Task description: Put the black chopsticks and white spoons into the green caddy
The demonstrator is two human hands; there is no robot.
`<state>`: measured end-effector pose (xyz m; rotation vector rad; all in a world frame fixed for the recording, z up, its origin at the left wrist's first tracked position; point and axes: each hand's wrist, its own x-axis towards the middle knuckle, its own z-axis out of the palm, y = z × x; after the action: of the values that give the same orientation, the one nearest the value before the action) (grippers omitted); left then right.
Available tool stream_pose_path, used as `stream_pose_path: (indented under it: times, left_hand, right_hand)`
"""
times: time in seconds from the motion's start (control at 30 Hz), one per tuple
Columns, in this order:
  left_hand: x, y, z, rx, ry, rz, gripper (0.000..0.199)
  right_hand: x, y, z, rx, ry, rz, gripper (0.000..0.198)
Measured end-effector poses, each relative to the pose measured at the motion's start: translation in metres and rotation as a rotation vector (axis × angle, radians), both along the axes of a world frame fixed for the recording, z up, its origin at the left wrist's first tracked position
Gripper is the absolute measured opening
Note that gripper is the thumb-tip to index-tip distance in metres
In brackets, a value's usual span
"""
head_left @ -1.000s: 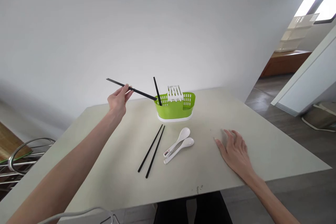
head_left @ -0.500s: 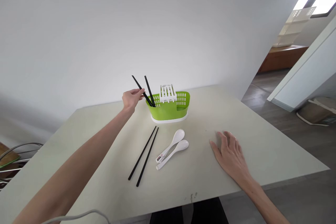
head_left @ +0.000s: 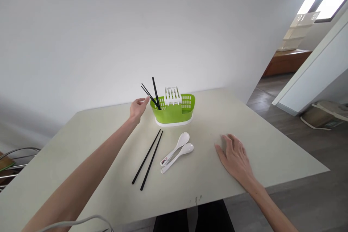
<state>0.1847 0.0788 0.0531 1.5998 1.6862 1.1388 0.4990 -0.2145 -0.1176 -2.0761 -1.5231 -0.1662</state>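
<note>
At the left end of a green slotted cutlery basket (head_left: pixel 174 115), my left hand (head_left: pixel 139 108) has its fingers apart. Its fingertips are right beside black chopsticks (head_left: pixel 147 92) that lean left out of the basket; whether they still touch is hard to see. More black chopsticks (head_left: pixel 155 87) stand steeper in the same left compartment. My right hand (head_left: pixel 236 156) rests on the table with fingers spread, holding nothing. Between the hands lie a pair of black chopsticks (head_left: pixel 151 163) and two white spoons, the upper one (head_left: pixel 176 148) partly against the lower one (head_left: pixel 178 157).
A white slotted rack (head_left: pixel 173 96) sits across the basket's middle, and a white tray (head_left: pixel 174 124) is under it. The pale table (head_left: pixel 212 185) meets a wall (head_left: pixel 174 29) behind. A grey cable (head_left: pixel 78 222) crosses the near left corner. Metal racks (head_left: pixel 19 166) stand at the left.
My left hand has loosened from the chopsticks in the basket, which now lean left with their tips slightly apart. My right hand stays on the table. The view has shifted slightly.
</note>
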Motion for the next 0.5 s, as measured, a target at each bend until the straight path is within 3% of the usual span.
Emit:
stream_pose_path:
  times: [0.1, 0.2, 0.27, 0.37, 0.5]
  left_hand:
    - [-0.025, -0.028, -0.009, 0.002, 0.131, -0.034, 0.050]
    - [-0.048, -0.070, -0.025, -0.047, 0.365, -0.241, 0.038]
    - [-0.056, -0.102, -0.038, -0.086, 0.564, -0.367, 0.041]
    - [-0.055, -0.141, -0.048, -0.121, 0.812, -0.411, 0.048]
    - [-0.045, -0.162, -0.040, -0.155, 1.032, -0.426, 0.039]
  right_hand:
    - [0.000, -0.001, 0.001, -0.006, -0.001, -0.002, 0.060]
    - [0.000, -0.002, 0.002, -0.033, 0.004, 0.006, 0.060]
    - [0.000, -0.003, 0.003, -0.041, 0.002, 0.008, 0.060]
    - [0.001, -0.005, 0.002, -0.043, 0.008, -0.006, 0.059]
    - [0.002, -0.006, 0.001, -0.047, 0.033, -0.008, 0.058]
